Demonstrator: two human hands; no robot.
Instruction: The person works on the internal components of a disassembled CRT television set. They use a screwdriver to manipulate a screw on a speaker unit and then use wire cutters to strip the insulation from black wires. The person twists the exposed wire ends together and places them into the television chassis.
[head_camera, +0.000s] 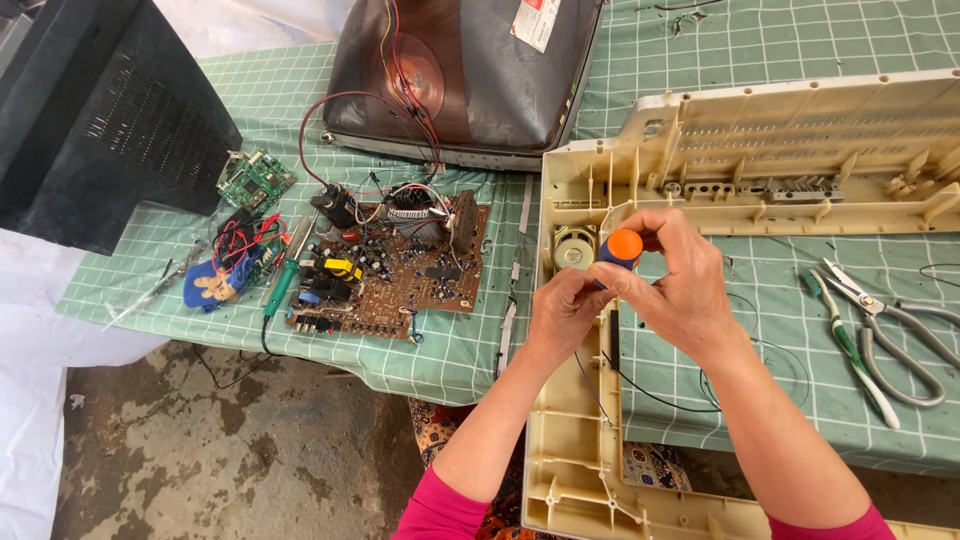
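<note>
A table (760, 60) covered with a pale green cloth printed in a white grid fills the upper and right parts of the view, its near edge running from the left down toward the middle, where the cloth hangs over in soft folds. Below that edge lies a bare concrete floor (230, 450), grey-brown, stained and mottled with darker damp-looking patches. A white sheet (40, 400) drapes down along the left side. Light is even and soft, like daylight, casting only faint shadows.

The screwdriver (620, 250) shaft hides behind the left hand (565, 315); the beige frame (580, 470) runs off the right and bottom edges.
</note>
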